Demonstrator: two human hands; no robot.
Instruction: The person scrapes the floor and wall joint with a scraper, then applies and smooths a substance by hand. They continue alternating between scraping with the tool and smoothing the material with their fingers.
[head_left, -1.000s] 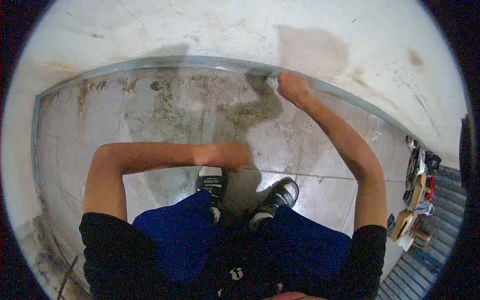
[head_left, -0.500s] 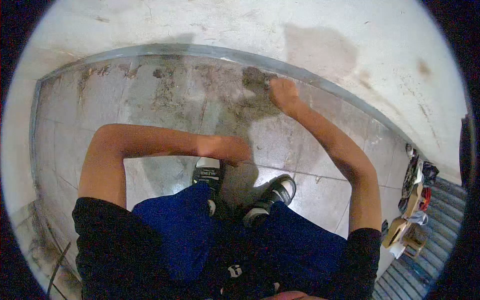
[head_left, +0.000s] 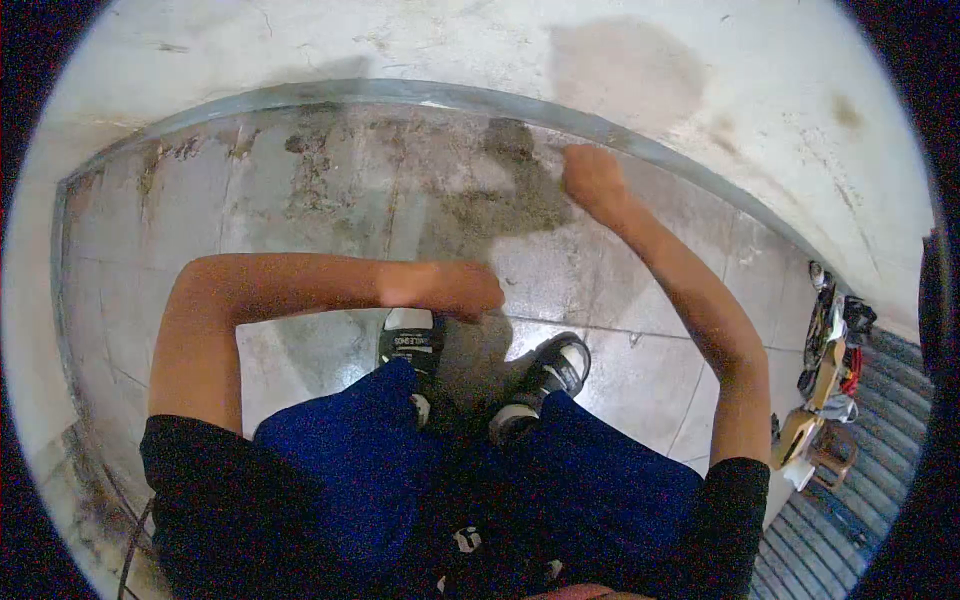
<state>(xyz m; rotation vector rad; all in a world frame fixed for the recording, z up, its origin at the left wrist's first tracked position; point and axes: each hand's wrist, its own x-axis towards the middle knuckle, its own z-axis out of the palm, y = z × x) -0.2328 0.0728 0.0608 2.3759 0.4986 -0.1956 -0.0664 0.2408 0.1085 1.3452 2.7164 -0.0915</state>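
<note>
My right hand (head_left: 592,178) is closed in a fist low over the tiled floor (head_left: 560,265), close to the grey base strip of the wall. Whatever its fingers hold, if anything, is hidden. A dark, dirty stain (head_left: 510,140) lies just left of that fist. My left hand (head_left: 455,288) is bent across in front of my body, above the left sandal (head_left: 410,345). Its fingers look curled in, and their inner side cannot be seen. The right sandal (head_left: 560,370) rests on the tiles to the right.
A pale, stained wall (head_left: 460,50) rises beyond the grey base strip (head_left: 460,97). At the right, several mixed items, among them a brown frame-like object (head_left: 835,458), sit beside a ribbed grey surface (head_left: 890,430). A thin dark cord (head_left: 130,550) shows at lower left.
My right hand has shifted slightly right and up, away from the dark stain. The left hand remains across my body, and the view has tilted slightly.
</note>
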